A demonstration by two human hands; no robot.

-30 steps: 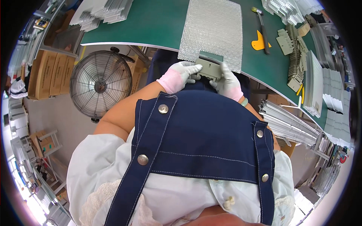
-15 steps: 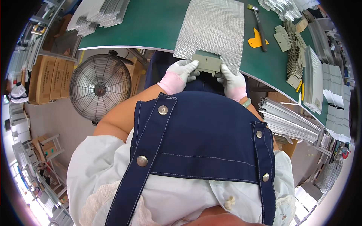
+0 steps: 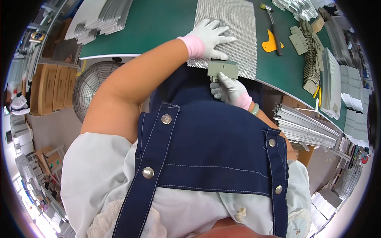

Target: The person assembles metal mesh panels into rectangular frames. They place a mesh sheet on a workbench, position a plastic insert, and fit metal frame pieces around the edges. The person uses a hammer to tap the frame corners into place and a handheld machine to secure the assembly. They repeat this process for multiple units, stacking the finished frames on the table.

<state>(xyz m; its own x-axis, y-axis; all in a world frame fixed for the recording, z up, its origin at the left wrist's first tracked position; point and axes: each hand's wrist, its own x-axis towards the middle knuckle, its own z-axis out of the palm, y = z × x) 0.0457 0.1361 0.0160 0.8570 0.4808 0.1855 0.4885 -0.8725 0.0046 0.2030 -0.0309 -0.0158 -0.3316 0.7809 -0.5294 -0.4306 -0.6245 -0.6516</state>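
Note:
My left hand (image 3: 210,39), in a white glove with a pink cuff, lies flat with fingers spread on a silvery mesh-like sheet (image 3: 240,27). That sheet rests on the green table and reaches its front edge. In my right hand (image 3: 232,90), gloved the same way, is a grey-green flat part (image 3: 223,70) with small tabs along its lower side. The thumb presses on the part's face, and the other fingers curl beneath it. It sits at the near edge of the sheet, just below my left hand.
On the green table (image 3: 158,23) are a hammer (image 3: 274,29), an orange scraper (image 3: 270,43), and a row of grey-green parts (image 3: 309,55). Stacked metal pieces (image 3: 99,18) stand at the far left. A round floor fan (image 3: 93,91) and cardboard boxes (image 3: 53,85) are beyond my left arm.
My left hand has let go of the grey-green part and moved up onto the mesh-like sheet, fingers spread. My right hand now holds the part alone, slightly further right.

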